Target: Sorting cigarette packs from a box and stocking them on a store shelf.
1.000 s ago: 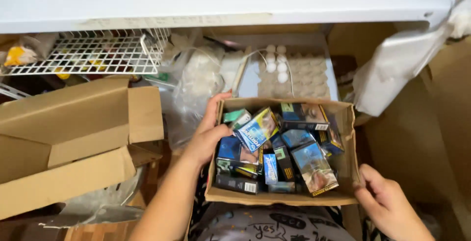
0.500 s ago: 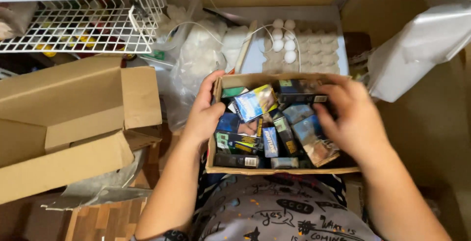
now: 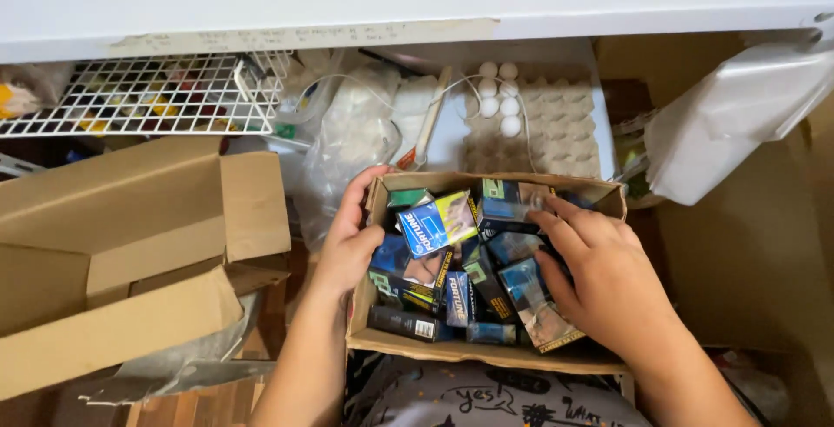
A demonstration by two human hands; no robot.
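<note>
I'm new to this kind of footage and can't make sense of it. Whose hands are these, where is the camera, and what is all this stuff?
The camera sits on a person's head and looks down at their own bare hands. The left hand grips the side of a small cardboard box full of little coloured packs. The right hand rests on the packs inside. Left of it lies a bigger open carton. Behind are a white wire rack, an egg tray with a few white eggs, and plastic bags.

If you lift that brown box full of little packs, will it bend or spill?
The cardboard box probably sags a little: its front wall looks soft and bowed. The small packs lie loose and heaped, so tilting would likely slide them. The left hand grips its side wall.
</note>
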